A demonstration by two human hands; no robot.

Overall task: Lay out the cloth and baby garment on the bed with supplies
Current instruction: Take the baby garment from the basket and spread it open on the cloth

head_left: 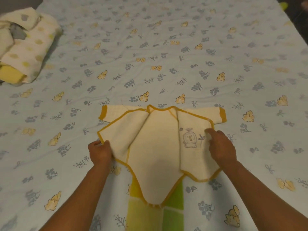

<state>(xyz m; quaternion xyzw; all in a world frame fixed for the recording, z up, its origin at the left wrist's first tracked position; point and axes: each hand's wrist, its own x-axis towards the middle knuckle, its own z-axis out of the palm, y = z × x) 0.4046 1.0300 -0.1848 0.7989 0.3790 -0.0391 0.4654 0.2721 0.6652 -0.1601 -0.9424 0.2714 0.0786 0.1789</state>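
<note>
Spread open near the front edge of a bed (166, 47) covered in a pale floral sheet: a cream baby garment (155, 152) with mustard trim, sleeves out to both sides, lower half lying over a green-and-yellow checked cloth (173, 212). At its left flap, left hand (100, 151) curled and pinching the trimmed edge; on the right flap, right hand (221, 145) pressed flat with fingers together, just beside an embroidered lion (190, 139). At far left, well apart from the garment, a bundle (26, 45) of folded spotted fabric.
</note>
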